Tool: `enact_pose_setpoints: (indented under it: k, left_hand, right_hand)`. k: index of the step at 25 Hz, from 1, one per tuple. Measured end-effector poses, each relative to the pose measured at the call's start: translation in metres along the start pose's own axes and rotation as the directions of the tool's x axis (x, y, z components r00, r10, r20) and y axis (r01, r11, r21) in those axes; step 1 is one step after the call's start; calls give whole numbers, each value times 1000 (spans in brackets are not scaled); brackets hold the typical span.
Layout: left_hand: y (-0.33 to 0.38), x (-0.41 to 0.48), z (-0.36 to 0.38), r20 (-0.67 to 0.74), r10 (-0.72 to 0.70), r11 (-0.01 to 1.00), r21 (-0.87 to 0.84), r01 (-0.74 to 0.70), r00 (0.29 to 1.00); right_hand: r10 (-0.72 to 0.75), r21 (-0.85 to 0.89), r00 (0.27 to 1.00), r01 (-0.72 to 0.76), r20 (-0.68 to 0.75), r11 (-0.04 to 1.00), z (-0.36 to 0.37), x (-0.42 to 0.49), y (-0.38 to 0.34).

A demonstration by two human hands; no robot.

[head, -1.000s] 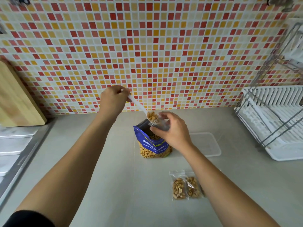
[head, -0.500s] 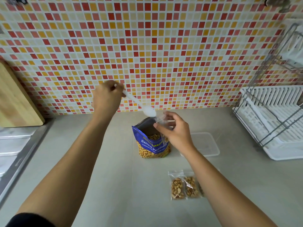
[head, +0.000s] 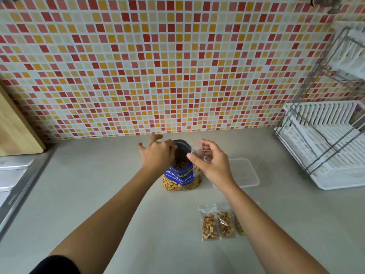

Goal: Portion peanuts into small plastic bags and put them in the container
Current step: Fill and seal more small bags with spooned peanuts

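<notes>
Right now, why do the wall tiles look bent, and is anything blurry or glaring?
Head view: the wide lens bows the rows of the tiled wall and tilts the dish rack; light is soft and even, with faint shadows on the counter and no harsh glare; the left hand looks slightly smeared at its fingertips; the small clear bag pinched by the right hand is hard to make out.

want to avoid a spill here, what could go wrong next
1. The right hand pinches the small clear plastic bag only at its top; it might slip and scatter its peanuts.
2. The left hand crowds the mouth of the upright blue foil peanut pouch; a nudge could topple it.
3. The filled clear bags lie right beside the right forearm, which could sweep them aside.
</notes>
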State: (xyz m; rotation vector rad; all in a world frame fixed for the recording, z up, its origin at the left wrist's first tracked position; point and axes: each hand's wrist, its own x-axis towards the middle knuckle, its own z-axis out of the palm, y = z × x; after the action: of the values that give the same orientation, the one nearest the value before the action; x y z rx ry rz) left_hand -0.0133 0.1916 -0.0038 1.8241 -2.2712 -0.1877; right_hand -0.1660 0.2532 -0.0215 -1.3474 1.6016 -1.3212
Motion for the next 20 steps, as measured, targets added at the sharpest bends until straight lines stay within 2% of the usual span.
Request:
enact_pose_setpoints:
  k: [3,6,8,12,20]
  left_hand:
    - [8,12,5,156,-189,978,-61,201,969]
    - [6,20,9,179,-282,911,-258,321,943]
    - [-1,21,11,192,-295,829,-436,350,936]
    - [-7,16,8,217,-299,699,-613,368,929]
    - [-9,15,-3,221,-367,519,-757,396,903]
  right_hand:
    - [3,33,1000,-4,23,999,1,0,3]
    - [-7,35,1000,6,29,999,1,-1,4]
    - [-9,33,1000,8,27,999,0,-1,4]
    - [-4,35,999,2,37,999,-2,-1,5]
    - [28,65,997,-33,70,997,-6,1,6]
